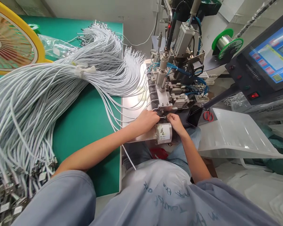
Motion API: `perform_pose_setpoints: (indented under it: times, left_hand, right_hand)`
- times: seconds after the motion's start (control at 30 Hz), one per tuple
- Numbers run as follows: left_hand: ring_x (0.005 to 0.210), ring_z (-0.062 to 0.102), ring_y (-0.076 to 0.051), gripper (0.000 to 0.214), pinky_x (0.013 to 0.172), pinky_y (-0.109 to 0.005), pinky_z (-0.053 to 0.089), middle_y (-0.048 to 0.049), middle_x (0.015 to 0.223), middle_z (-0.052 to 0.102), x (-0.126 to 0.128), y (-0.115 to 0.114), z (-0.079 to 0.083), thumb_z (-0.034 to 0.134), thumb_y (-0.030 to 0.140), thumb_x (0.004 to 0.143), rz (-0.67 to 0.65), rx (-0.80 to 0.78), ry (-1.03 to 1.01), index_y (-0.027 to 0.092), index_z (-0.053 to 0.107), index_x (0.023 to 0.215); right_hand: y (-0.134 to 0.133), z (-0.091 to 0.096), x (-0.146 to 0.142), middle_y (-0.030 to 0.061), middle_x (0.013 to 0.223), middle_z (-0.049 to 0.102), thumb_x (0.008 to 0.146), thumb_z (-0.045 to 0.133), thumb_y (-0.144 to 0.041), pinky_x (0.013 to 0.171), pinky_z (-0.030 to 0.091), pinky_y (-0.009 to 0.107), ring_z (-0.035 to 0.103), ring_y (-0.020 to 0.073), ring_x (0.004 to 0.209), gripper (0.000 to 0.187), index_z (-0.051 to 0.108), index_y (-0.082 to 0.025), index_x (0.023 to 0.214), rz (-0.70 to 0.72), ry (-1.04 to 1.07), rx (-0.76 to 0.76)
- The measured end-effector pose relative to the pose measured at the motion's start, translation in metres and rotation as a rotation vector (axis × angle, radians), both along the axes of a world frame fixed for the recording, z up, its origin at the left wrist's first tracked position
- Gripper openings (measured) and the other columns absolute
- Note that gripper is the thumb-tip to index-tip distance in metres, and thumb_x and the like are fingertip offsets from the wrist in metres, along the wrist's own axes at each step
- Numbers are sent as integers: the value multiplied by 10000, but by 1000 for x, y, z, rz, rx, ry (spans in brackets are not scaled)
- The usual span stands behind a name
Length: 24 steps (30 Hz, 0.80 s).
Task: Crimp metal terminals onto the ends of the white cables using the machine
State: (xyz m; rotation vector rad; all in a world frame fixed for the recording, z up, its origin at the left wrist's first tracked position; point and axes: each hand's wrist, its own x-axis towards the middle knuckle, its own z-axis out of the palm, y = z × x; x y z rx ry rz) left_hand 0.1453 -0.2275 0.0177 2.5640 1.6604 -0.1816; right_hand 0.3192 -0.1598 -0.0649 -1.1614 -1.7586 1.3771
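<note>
My left hand (149, 120) is closed around the end part of a white cable at the front of the soldering machine (163, 91). A short length with a small dark end (163, 117) shows between my two hands. My right hand (175, 123) pinches with thumb and finger at that end; what exactly lies in the pinch is too small to make out. Just below both hands is a machine cover with a white label (164, 131). Several white cables lead from the big bundle (85, 59) to the row of holders (153, 91) on the machine.
A green table (85, 138) carries the tied cable bundle and a yellow fan (35, 34). On the right are a solder wire spool (226, 44), a lit touchscreen (271, 53), a black phone (194, 116), red-handled scissors (208, 116) and a translucent plastic tray (240, 135).
</note>
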Motion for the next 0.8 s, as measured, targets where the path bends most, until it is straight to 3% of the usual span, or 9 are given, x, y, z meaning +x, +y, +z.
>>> perform_pose_setpoints:
  times: [0.07, 0.17, 0.23, 0.4, 0.47, 0.53, 0.6, 0.7, 0.8]
  left_hand:
    - [764, 631, -213, 205, 589, -286, 374, -108, 795, 640, 0, -2, 2, 478, 25, 813, 29, 5, -12, 115, 661, 786]
    - [800, 638, -228, 219, 593, -292, 374, -131, 880, 636, 0, -4, 4, 437, 41, 843, 110, 19, -13, 103, 647, 855]
    - [832, 640, -244, 243, 616, -299, 386, -152, 931, 637, 1, -4, 4, 409, 42, 858, 187, 17, -9, 87, 628, 955]
    - [858, 635, -283, 290, 624, -320, 385, -194, 947, 637, 1, -2, -1, 378, 26, 856, 260, 13, -19, 54, 592, 1049]
    - [843, 630, -279, 284, 609, -321, 372, -195, 914, 635, 5, -4, -2, 370, 4, 839, 241, 52, -45, 54, 613, 978]
    - [809, 628, -250, 262, 601, -312, 364, -162, 866, 633, 14, -9, 0, 376, 32, 853, 169, 110, -133, 77, 628, 905]
    - [778, 623, -205, 257, 609, -296, 372, -112, 838, 629, 26, -18, 3, 382, 137, 908, 47, 151, -292, 114, 637, 884]
    - [828, 613, -160, 292, 697, -265, 420, -83, 897, 632, 41, -32, 8, 380, 271, 956, -125, 126, -555, 137, 640, 960]
    - [908, 600, -149, 298, 785, -247, 443, -96, 998, 632, 41, -35, 8, 388, 268, 961, -150, 37, -726, 115, 606, 1096]
  right_hand:
    - [-9, 8, 4, -44, 549, 355, 772, 487, -465, 531, 286, 257, 330, 109, 556, 344, 395, -214, 555, -134, -48, 96]
    - [-45, 25, 5, -31, 585, 391, 844, 424, -373, 552, 303, 264, 363, 122, 573, 279, 427, -213, 616, -383, -13, 254]
    - [-80, 33, -3, -14, 597, 458, 876, 404, -351, 560, 326, 266, 406, 129, 573, 281, 482, -208, 646, -362, 9, 285]
    - [-152, 21, -46, 0, 618, 603, 815, 545, -330, 586, 374, 257, 518, 139, 591, 213, 597, -202, 652, 496, -109, -37]
    - [-164, 14, -58, -8, 632, 623, 827, 524, -300, 589, 383, 244, 541, 130, 593, 190, 610, -195, 695, 709, -117, -150]
    - [-166, 14, -58, -18, 608, 611, 865, 460, -285, 582, 387, 238, 531, 121, 565, 232, 613, -191, 719, 771, -98, -174]
    - [-159, 20, -47, -8, 627, 618, 882, 425, -283, 623, 415, 257, 543, 138, 595, 259, 630, -197, 751, 666, -69, -103]
    - [-133, 36, -17, 33, 726, 657, 816, 510, -262, 750, 457, 322, 596, 209, 783, 159, 655, -209, 776, 314, -1, 29]
    - [-100, 47, 9, 30, 642, 626, 726, 602, -252, 644, 469, 321, 574, 201, 677, 92, 633, -188, 667, 73, -24, 28]
